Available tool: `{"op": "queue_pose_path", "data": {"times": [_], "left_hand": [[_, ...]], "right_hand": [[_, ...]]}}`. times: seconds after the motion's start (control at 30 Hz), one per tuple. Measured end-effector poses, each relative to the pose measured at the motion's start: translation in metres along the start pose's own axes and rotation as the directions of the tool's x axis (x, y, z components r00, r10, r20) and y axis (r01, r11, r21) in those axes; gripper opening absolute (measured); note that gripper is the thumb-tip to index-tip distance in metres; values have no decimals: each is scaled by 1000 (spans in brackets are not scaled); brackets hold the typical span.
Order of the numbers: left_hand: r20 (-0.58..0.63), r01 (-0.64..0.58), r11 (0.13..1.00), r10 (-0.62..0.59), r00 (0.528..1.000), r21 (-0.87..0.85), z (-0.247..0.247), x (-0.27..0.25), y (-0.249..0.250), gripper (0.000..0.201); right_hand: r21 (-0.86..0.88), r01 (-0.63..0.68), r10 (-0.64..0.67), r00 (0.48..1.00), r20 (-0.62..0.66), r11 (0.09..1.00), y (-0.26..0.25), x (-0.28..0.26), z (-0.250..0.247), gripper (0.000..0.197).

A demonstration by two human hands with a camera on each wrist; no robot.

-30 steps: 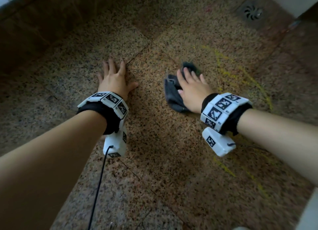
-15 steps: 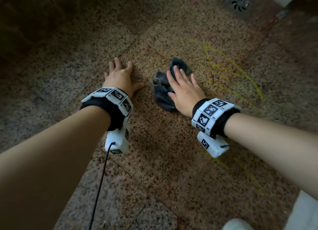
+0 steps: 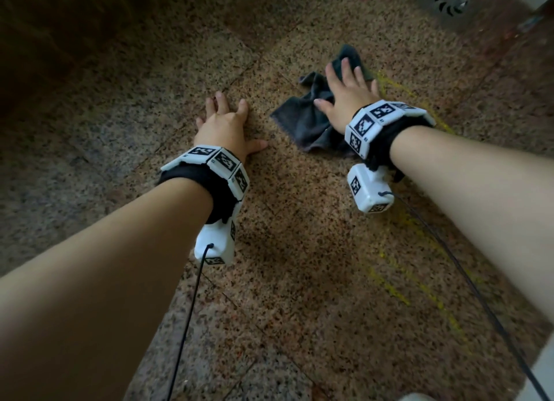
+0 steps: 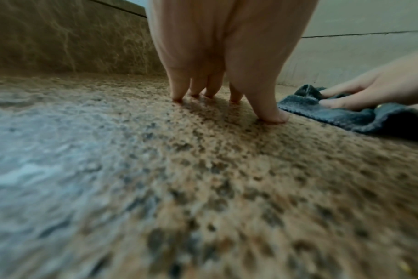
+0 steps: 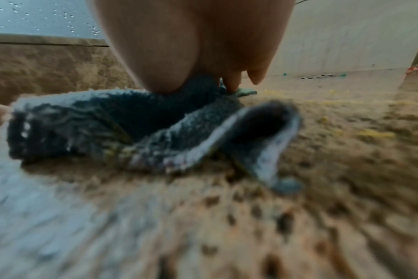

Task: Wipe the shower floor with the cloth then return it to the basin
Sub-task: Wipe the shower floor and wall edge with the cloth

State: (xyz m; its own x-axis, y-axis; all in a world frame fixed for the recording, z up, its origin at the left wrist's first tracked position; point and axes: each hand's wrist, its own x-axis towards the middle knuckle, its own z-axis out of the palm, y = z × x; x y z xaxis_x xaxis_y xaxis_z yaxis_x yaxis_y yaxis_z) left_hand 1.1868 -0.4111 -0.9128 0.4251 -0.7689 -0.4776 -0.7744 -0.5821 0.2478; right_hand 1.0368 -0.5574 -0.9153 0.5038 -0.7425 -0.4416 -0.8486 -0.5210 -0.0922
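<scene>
A dark grey cloth [image 3: 302, 120] lies crumpled on the speckled brown stone shower floor [image 3: 314, 250]. My right hand [image 3: 344, 91] presses flat on the cloth with straight, spread fingers. In the right wrist view the cloth [image 5: 131, 130] bunches in folds under the palm. My left hand [image 3: 223, 123] rests flat on bare floor to the left of the cloth, fingers spread. In the left wrist view its fingertips [image 4: 271, 118] touch the floor, and the cloth [image 4: 346, 115] lies just to the right. No basin is in view.
A round metal floor drain [image 3: 449, 0] sits at the far right corner. Yellow streaks [image 3: 404, 283] mark the floor right of the cloth and nearer to me. A brown stone curb [image 4: 67, 43] borders the floor on the left. Cables trail from both wrist cameras.
My right hand has pushed the cloth away from me and to the right, spreading it out. The left hand has stayed planted on the floor.
</scene>
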Motion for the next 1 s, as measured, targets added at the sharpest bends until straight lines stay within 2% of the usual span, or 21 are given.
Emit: {"op": "queue_pose_path", "data": {"times": [0.17, 0.4, 0.53, 0.83, 1.0], "left_hand": [[2, -1, 1000, 1, 1000, 3, 0, 1, 0, 85], [8, 12, 1000, -12, 1000, 17, -1, 2, 1, 86], [13, 16, 1000, -17, 1000, 21, -1, 0, 2, 85], [6, 5, 1000, -6, 1000, 9, 0, 1, 1, 86], [16, 9, 1000, -9, 1000, 11, -1, 1, 1, 86]], "right_hand": [[-42, 22, -23, 999, -27, 999, -2, -5, 2, 68], [-102, 86, -88, 996, -10, 991, -12, -68, 33, 68], [-84, 57, -57, 998, -1, 995, -13, -85, 42, 66], [-26, -67, 66, 997, -37, 997, -16, -32, 21, 64], [28, -82, 83, 996, -28, 996, -22, -8, 6, 65]]}}
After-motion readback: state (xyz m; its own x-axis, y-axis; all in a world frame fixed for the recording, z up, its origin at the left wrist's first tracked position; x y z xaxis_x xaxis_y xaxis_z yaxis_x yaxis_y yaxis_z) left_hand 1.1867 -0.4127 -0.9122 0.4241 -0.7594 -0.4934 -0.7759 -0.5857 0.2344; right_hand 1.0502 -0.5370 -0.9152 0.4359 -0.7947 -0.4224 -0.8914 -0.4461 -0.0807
